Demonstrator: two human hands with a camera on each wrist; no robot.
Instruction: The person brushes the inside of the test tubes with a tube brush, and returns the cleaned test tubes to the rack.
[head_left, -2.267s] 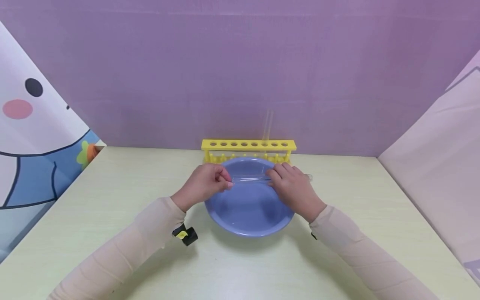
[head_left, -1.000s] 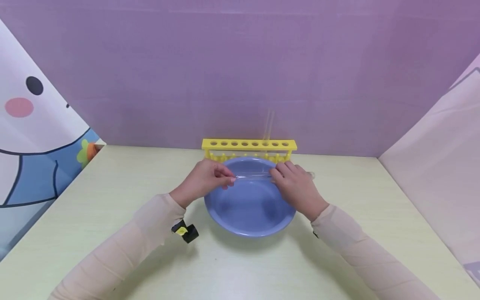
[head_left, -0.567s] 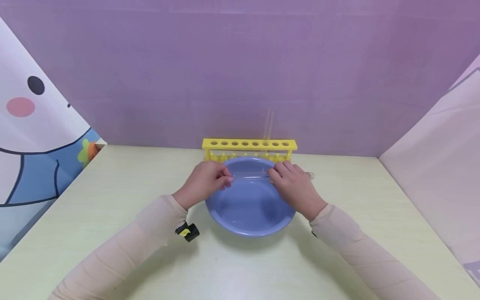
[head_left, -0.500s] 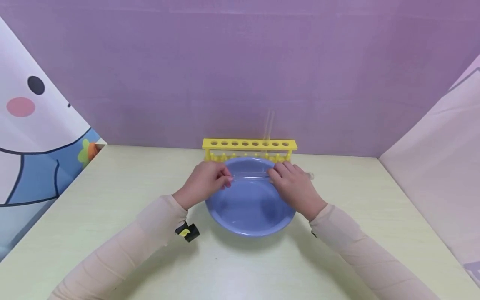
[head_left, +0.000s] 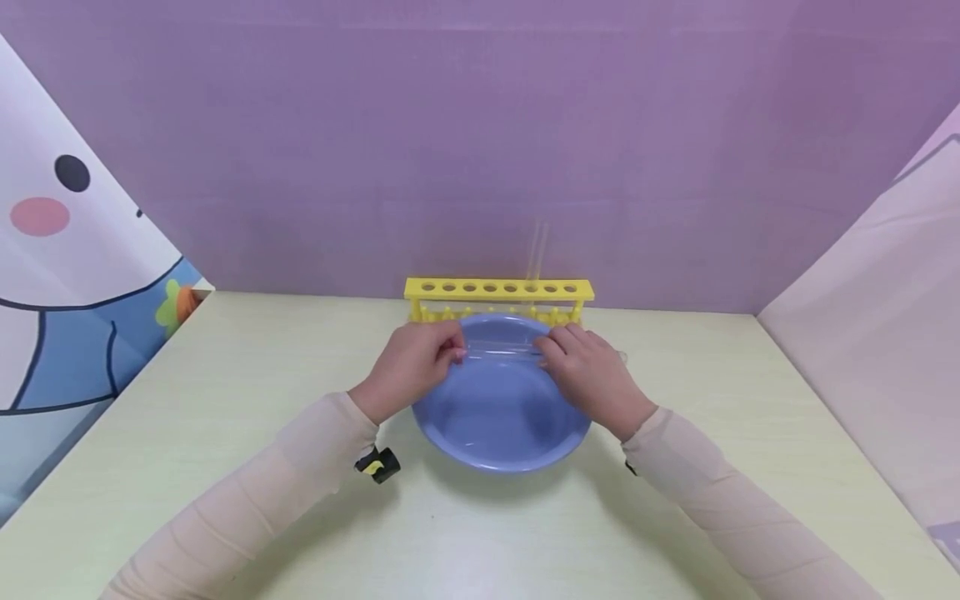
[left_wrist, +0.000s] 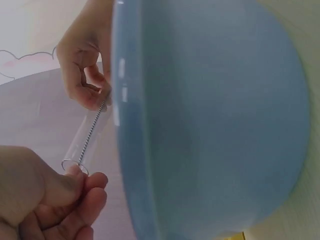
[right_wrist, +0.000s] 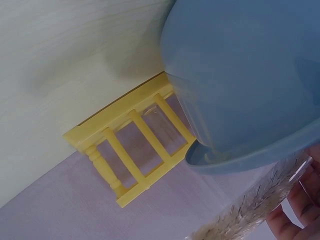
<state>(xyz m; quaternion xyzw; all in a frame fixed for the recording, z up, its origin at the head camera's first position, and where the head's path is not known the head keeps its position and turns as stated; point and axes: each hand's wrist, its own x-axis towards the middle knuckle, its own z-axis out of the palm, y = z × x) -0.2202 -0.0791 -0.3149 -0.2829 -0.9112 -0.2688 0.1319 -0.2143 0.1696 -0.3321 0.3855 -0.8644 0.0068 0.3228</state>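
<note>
My right hand (head_left: 592, 375) grips a clear test tube (head_left: 501, 349) lying roughly level above the blue basin (head_left: 495, 463). Inside the tube is a test tube brush; its pale bristles (right_wrist: 245, 207) fill the far end in the right wrist view. The brush's twisted wire handle (left_wrist: 91, 134) runs to the tube's mouth in the left wrist view. There my left hand (head_left: 411, 367) pinches the end of the wire between thumb and fingers, close against the rim. In the head view the right fingers hide the middle of the tube.
Behind the basin stands a yellow test tube rack (head_left: 498, 289) with a row of holes. One clear test tube (head_left: 536, 250) stands upright in it. A purple backdrop (head_left: 480, 150) closes off the table's (head_left: 480, 542) rear edge, and cloth panels flank both sides.
My left hand has moved slightly right, then back left, at the tube's mouth, and has turned so its fingertips show less. The right hand stays nearly in place with the tube.
</note>
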